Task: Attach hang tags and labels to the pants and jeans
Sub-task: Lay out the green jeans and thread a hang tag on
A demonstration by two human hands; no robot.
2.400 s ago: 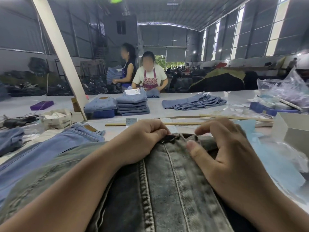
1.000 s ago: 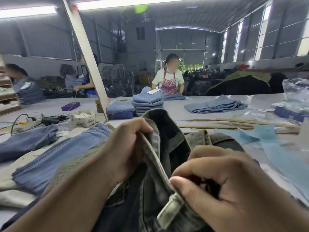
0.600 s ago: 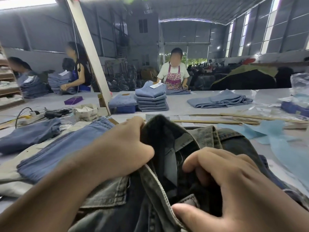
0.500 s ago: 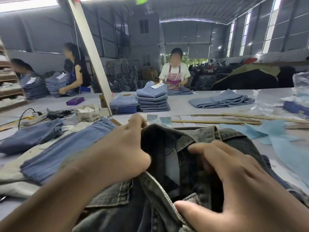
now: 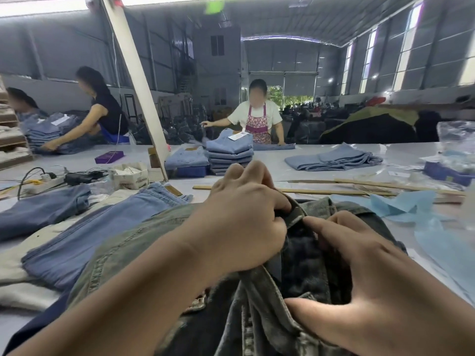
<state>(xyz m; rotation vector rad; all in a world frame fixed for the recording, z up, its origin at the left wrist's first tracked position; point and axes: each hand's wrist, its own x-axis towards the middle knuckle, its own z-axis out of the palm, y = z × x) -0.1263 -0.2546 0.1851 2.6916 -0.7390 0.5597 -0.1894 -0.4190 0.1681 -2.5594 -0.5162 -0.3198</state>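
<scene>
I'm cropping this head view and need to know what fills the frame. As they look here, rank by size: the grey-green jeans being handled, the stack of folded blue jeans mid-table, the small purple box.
1. grey-green jeans, by far largest, though nearest the camera
2. stack of folded blue jeans
3. purple box, smallest

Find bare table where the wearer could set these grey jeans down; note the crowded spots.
Bare table lies between the folded stack and the loose blue jeans. Crowded: left, under light blue jeans; right, around blue sheets and wooden sticks.
</scene>
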